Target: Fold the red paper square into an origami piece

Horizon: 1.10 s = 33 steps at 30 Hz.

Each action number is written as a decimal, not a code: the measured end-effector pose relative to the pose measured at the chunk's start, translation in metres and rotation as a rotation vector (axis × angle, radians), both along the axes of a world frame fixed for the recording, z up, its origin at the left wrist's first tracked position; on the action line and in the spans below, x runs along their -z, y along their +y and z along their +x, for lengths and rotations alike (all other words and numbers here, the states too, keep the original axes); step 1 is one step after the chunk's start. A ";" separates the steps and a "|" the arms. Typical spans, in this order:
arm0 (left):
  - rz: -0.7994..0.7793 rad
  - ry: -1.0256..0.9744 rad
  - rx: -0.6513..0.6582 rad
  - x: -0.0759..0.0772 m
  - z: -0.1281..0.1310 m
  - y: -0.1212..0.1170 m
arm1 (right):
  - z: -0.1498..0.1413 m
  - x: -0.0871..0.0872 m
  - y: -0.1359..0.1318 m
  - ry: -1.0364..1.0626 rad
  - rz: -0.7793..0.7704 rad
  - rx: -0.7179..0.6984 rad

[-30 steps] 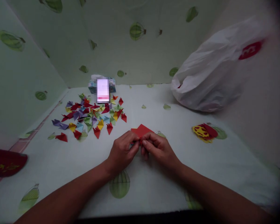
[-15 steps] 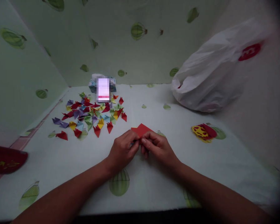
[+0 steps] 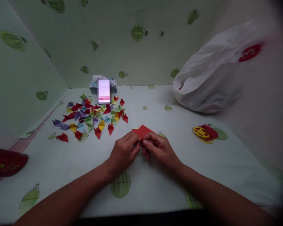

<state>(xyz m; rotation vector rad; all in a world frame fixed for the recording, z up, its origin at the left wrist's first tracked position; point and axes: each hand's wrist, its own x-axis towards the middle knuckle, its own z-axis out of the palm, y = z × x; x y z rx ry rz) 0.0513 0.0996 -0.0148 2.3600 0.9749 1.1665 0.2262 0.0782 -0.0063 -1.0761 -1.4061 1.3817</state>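
A red piece of paper [image 3: 142,130] shows just beyond my fingertips, with a bit of yellow at its left corner and a speck of blue below. My left hand [image 3: 127,146] is closed, thumb and fingers pinched at the paper's near edge. Against it, my right hand [image 3: 158,145] pinches the same spot with thumb and forefinger, its other fingers curled beneath. The fold between the fingertips is mostly hidden. To the left lies a spread of small folded paper cranes [image 3: 97,132] in red, yellow, green, blue and purple.
Behind the cranes, a phone with a lit, blurred screen [image 3: 104,91] leans on a tissue box [image 3: 93,87]. A white plastic bag [image 3: 207,84] stands at the back right. Red and yellow cut-outs [image 3: 205,133] lie at the right; a dark red object [image 3: 8,161] is at the left edge.
The view has shifted very slightly. Both hands stay pinched together at the red paper, with only a tiny movement of the fingertips.
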 end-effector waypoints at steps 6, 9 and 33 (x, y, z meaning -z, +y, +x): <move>0.005 -0.005 0.008 0.000 0.001 0.000 | 0.000 0.001 0.000 -0.007 0.010 -0.003; 0.008 0.008 0.001 0.000 0.000 0.000 | 0.000 0.002 0.001 -0.015 0.013 0.005; -0.055 -0.137 -0.062 0.000 0.000 0.001 | -0.004 0.001 0.000 0.072 -0.063 0.204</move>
